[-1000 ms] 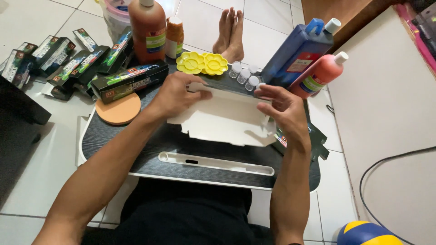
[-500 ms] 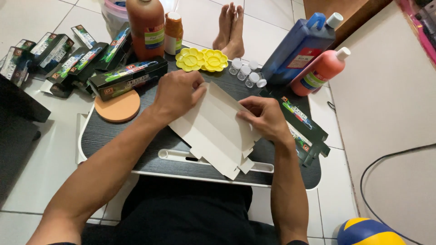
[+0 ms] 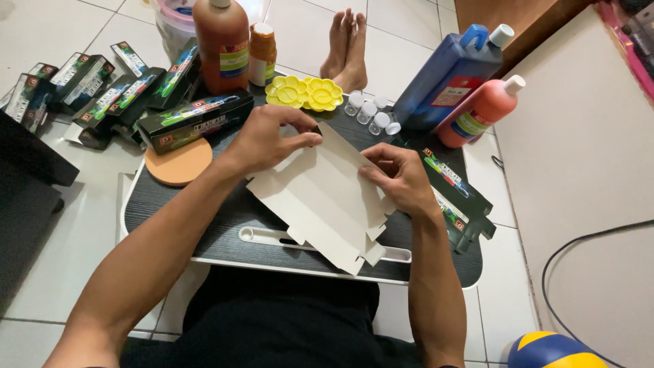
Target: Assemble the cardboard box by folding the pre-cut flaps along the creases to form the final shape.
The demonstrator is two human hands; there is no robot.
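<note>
A flat, unfolded cardboard box blank [image 3: 325, 197], plain white side up, lies slanted across a dark lap tray [image 3: 204, 211]. My left hand [image 3: 269, 136] pinches its upper edge between thumb and fingers. My right hand [image 3: 402, 178] grips its right edge, fingers curled over the card. Small flaps stick out at the blank's lower end, over a white handle slot in the tray.
Several dark printed boxes [image 3: 109, 92] lie at the left, one more [image 3: 455, 197] under my right wrist. A brown bottle [image 3: 222, 42], blue bottle [image 3: 455, 71], pink bottle [image 3: 482, 109], yellow flower palettes [image 3: 305, 93], small vials [image 3: 371, 112] and an orange disc [image 3: 178, 161] ring the tray. Bare feet [image 3: 346, 41] beyond.
The cardboard blank has been turned from lying level across the tray to a diagonal slant, and both hands have shifted along its edges with it.
</note>
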